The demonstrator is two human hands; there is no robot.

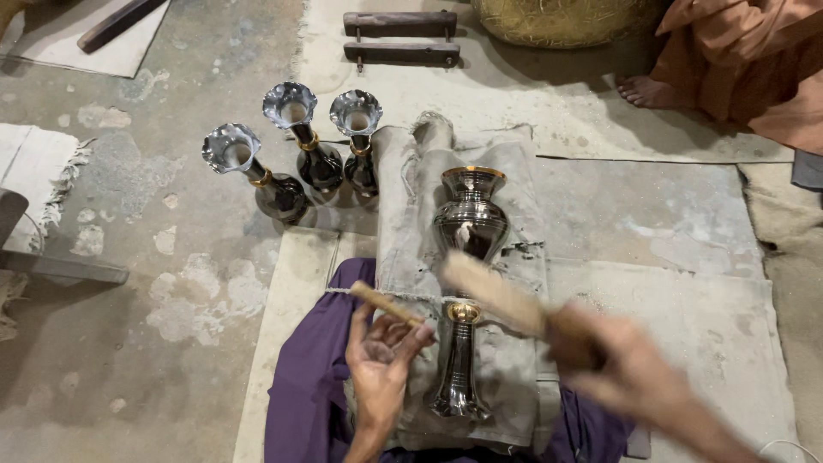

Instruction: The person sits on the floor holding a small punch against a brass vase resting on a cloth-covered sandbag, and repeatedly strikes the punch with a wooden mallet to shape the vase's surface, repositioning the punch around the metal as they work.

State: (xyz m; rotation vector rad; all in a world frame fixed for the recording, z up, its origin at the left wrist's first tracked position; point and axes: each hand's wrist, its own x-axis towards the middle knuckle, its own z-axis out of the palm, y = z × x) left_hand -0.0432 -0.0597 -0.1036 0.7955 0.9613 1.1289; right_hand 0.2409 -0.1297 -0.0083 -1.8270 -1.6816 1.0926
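On the grey cloth, the dark metal vase point(467, 283) is lying while being worked.
The right hand point(630, 364) is swinging a wooden stick point(493, 291), gripped tightly; the left hand point(381, 360) is pinching a thin rod point(386, 304) at the neck. The strike probably needs a steady aim.

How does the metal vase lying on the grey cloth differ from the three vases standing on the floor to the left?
The vase on the cloth lies on its side across the grey cloth; the three standing vases are upright on the concrete floor. The lying vase sits between the left hand and right hand, each holding a wooden stick; the standing ones are untouched. All are dark, shiny metal with gold bands.
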